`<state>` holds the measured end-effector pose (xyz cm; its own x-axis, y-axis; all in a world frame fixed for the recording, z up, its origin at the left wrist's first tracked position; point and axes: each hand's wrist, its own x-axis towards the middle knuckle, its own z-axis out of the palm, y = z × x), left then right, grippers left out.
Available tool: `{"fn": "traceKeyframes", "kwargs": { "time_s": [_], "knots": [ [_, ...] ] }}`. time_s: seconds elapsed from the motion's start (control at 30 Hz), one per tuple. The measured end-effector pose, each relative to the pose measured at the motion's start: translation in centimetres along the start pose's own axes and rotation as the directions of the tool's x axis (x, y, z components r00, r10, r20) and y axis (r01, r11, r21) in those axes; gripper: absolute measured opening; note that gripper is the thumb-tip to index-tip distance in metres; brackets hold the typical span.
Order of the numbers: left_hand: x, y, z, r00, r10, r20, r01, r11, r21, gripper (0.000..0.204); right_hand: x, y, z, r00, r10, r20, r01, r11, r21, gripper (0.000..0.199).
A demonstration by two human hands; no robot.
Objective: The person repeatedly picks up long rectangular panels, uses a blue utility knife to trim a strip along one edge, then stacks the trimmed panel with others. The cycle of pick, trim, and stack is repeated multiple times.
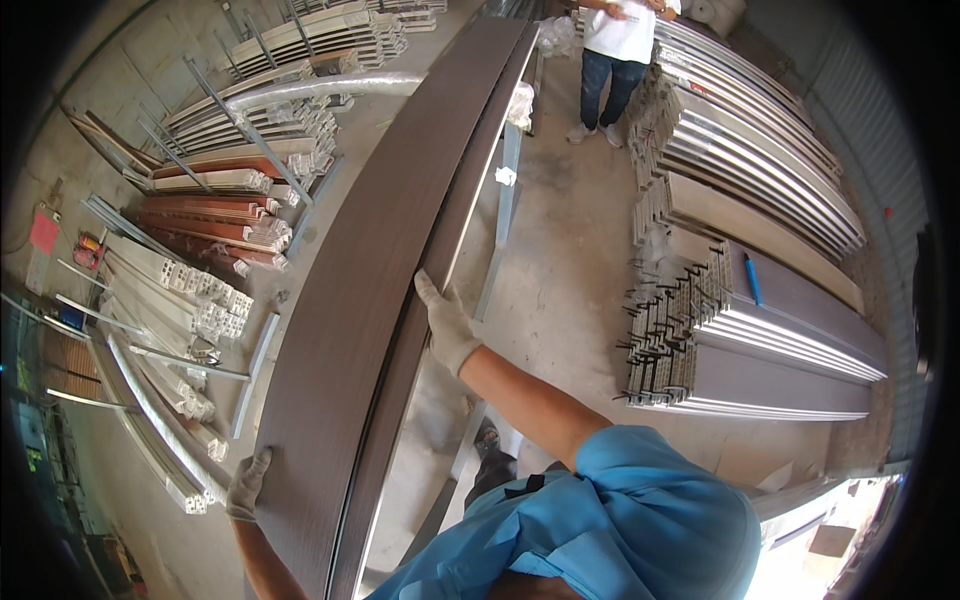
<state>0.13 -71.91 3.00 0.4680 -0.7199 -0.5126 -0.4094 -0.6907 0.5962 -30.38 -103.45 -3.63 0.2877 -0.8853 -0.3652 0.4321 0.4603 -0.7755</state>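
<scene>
Grey profile stacks [760,330] lie right, white profiles [190,300] left.

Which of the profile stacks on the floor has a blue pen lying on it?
The grey stack on the person's right, nearest the worker; a blue pen lies on its flat top. The white and reddish-brown stacks on the left carry none.

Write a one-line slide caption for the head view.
Gloved left hand and right hand grip opposite edges of a long dark-brown wood-grain panel above stacked metal profiles.
</scene>
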Motion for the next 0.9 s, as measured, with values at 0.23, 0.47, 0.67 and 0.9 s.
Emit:
{"fn": "traceKeyframes", "kwargs": {
  "time_s": [0.23, 0.47, 0.67, 0.9],
  "knots": [
    [-7.8, 4.5, 1.5, 0.945, 0.284, -0.163, -0.299, 0.951, -0.074, 0.063, -0.1, -1.3, -1.9, 0.970, 0.123, -0.211, -0.127, 0.992, -0.006, 0.061],
    [-19.5, 8.9, 4.5, 0.939, 0.321, -0.123, -0.292, 0.934, 0.207, 0.059, -7.6, -3.4, -6.2, 0.979, 0.200, 0.037, -0.201, 0.924, 0.326, 0.062],
    [-26.3, 10.7, 8.6, 0.969, 0.245, 0.039, -0.248, 0.961, 0.124, 0.051, -15.5, -4.7, -13.6, 0.968, 0.246, 0.056, -0.247, 0.879, 0.407, 0.059],
    [-34.8, 12.7, 18.5, 0.942, 0.322, 0.098, -0.336, 0.916, 0.218, 0.051, -26.0, -7.8, -27.6, 0.971, 0.220, -0.097, -0.149, 0.867, 0.476, 0.055]
  ]
}}
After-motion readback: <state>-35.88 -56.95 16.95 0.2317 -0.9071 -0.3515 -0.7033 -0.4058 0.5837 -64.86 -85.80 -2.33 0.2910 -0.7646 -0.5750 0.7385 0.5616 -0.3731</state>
